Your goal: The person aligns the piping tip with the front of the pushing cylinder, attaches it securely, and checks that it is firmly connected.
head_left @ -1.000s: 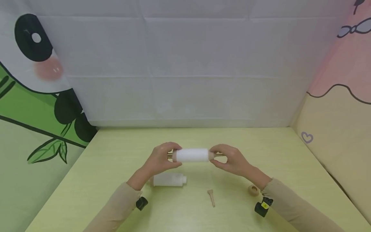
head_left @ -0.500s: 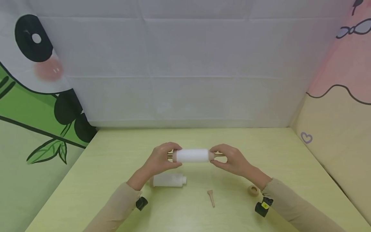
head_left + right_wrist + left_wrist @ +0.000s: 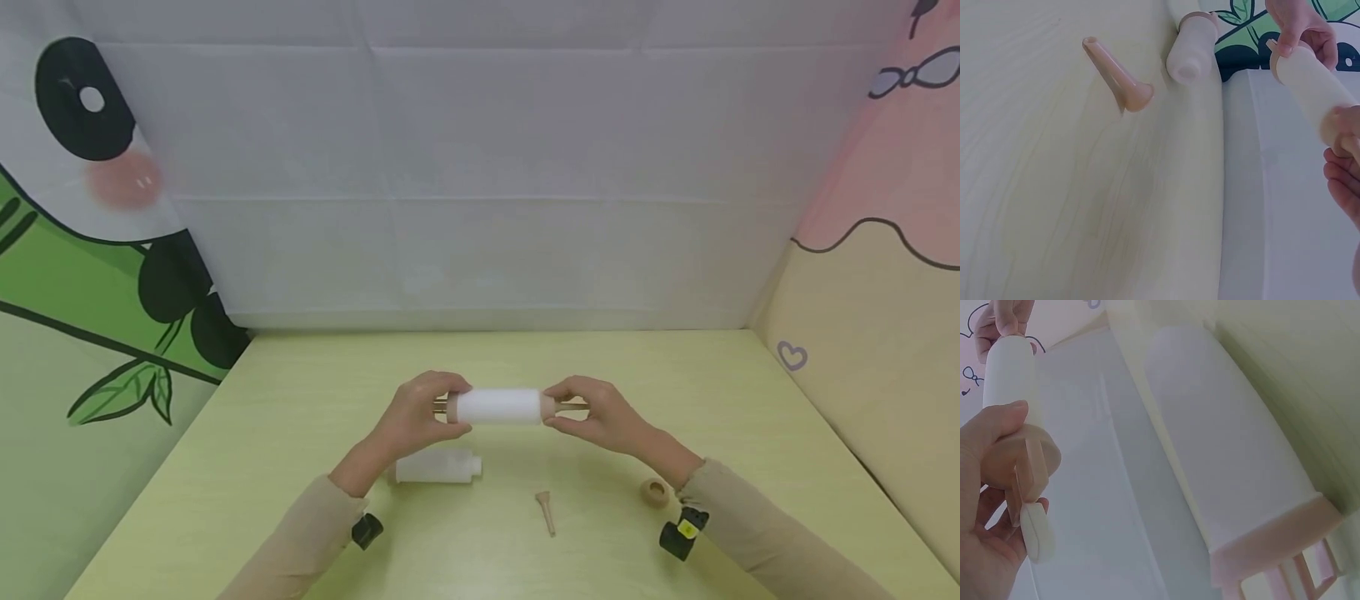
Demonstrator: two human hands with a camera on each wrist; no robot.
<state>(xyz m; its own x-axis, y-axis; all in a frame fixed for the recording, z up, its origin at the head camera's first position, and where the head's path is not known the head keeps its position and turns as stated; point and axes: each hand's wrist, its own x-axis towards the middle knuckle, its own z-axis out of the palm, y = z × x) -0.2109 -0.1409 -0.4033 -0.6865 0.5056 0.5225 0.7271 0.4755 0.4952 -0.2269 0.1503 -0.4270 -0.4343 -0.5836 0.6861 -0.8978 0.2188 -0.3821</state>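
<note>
A white bottle-like cylinder (image 3: 498,407) lies level between my two hands, above the table. Its ends are beige-pink. My left hand (image 3: 420,408) pinches the left end, where a collar (image 3: 1022,456) with flat prongs shows in the left wrist view. Thumb and fingers of my right hand (image 3: 596,414) grip the beige cap (image 3: 547,406) at the other end, from which a thin stem (image 3: 572,407) sticks out to the right. That end is blurred in the right wrist view. Below my left hand, a second white bottle (image 3: 435,466) lies on its side, its narrow neck pointing right.
On the pale yellow table (image 3: 480,558) lies a small beige-pink piece (image 3: 546,512) with a flared end. A round beige ring (image 3: 655,492) lies close to my right wrist. A white backdrop (image 3: 480,183) stands behind the table, with printed panels at both sides.
Both hands and the cylinder sit very slightly lower in the head view. Their hold on it looks the same, and the things on the table have not moved.
</note>
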